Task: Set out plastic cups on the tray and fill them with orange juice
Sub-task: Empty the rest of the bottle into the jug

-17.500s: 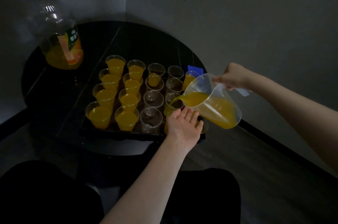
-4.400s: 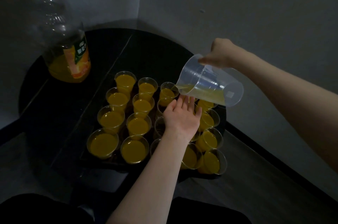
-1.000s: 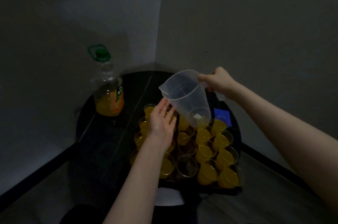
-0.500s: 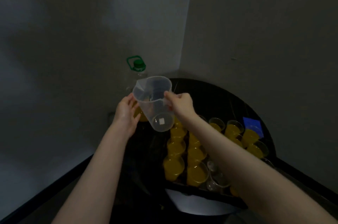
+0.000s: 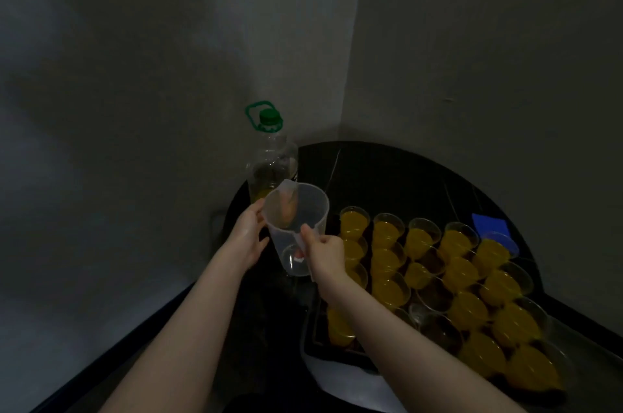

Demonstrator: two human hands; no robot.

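Jug: clear plastic measuring jug point(image 5: 296, 227), empty, upright, just left of the black tray point(image 5: 312, 342).
Right hand point(image 5: 323, 256): curled round the jug's handle.
Left hand point(image 5: 247, 237): fingers straight, touching the jug's far-left wall — steadying, not gripping.
Bottle: tall clear juice bottle with green cap point(image 5: 269, 159), upright just behind the jug — left hand nearer.
Cups: clear plastic cups point(image 5: 421, 240) in rows on the tray; most hold juice, a few look empty.
Likely next: refill from the bottle.
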